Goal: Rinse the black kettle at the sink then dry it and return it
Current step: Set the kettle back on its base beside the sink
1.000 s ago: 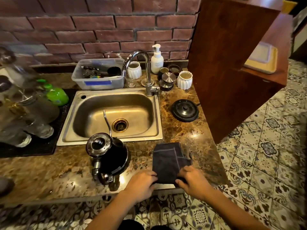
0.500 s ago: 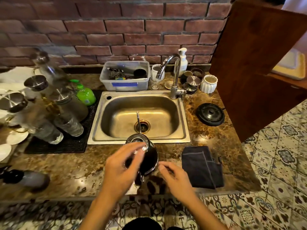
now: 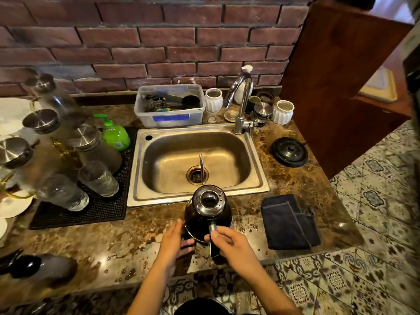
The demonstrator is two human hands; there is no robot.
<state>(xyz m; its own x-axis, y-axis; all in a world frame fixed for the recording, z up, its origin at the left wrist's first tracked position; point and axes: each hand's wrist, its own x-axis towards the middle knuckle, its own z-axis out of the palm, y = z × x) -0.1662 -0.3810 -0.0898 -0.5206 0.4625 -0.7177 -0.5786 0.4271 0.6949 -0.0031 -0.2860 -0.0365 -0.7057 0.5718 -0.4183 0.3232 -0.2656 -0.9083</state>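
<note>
The black kettle (image 3: pixel 205 215) with a steel lid and thin gooseneck spout stands upright on the marble counter, just in front of the steel sink (image 3: pixel 256 176). Its spout points over the basin. My left hand (image 3: pixel 175 241) rests flat against the kettle's lower left side. My right hand (image 3: pixel 229 243) pinches the top of the kettle's handle at the near side. A folded dark cloth (image 3: pixel 289 220) lies on the counter to the right. The round black kettle base (image 3: pixel 289 151) sits right of the sink. The faucet (image 3: pixel 241 103) is not running.
A black mat (image 3: pixel 102 208) left of the sink holds upturned glasses (image 3: pixel 97 178) and lidded jars. A green soap bottle (image 3: pixel 114 135), a plastic tub of scrubbers (image 3: pixel 169 105), white cups and a soap dispenser line the brick wall. A wooden cabinet (image 3: pixel 341 87) stands at right.
Both hands left the dark cloth, which stays on the counter at right. They moved to the kettle: the left now touches its side and the right pinches the handle.
</note>
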